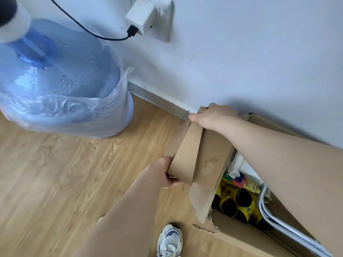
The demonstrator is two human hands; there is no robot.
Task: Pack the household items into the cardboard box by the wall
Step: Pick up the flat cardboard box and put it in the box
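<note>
The cardboard box (239, 240) stands on the floor against the white wall at the lower right. Its left flap (209, 154) is folded partly over the opening. My left hand (167, 173) grips the flap's near edge, and my right hand (213, 115) holds its far end by the wall. Inside the box lie yellow-and-black packaged rolls (239, 203), a white pack (239, 162), a small colourful pack (239, 179) and a bent chrome tube (274, 219). My right forearm hides part of the contents.
A large blue water jug (55, 75) in a clear plastic bag stands on the wood floor (55, 182) at the left. A white charger (141, 17) with a black cable sits in a wall socket above. My shoe (169, 240) is beside the box.
</note>
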